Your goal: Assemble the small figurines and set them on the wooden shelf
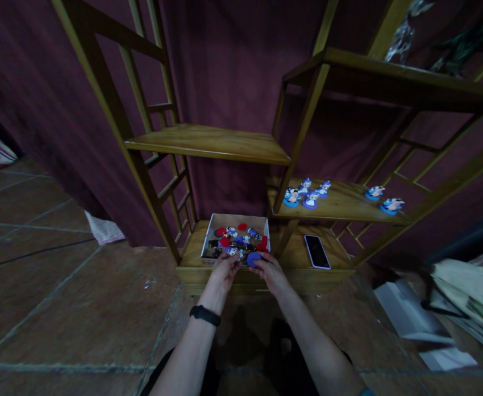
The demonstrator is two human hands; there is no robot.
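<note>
My right hand [269, 270] pinches a round purple disc [253, 259], which looks like a figurine base, over the front edge of an open cardboard box [207, 242]. Close beside it, my left hand [226, 269] has its fingertips closed on a small white and light-blue figurine [240, 254], mostly hidden by the fingers. Inside the box lies a jumble of small figurines [253, 234] in purple, white and black. Several red round pieces [242, 226] lie among them. The box stands on the lowest wooden shelf.
On the middle right shelf [340, 201] stand several figurines [311, 199] with purple or blue bases. A phone [317, 252] lies right of the box. A wooden shelf [208, 140] juts out above the box. Glass and dark ornaments [402, 38] stand at upper right.
</note>
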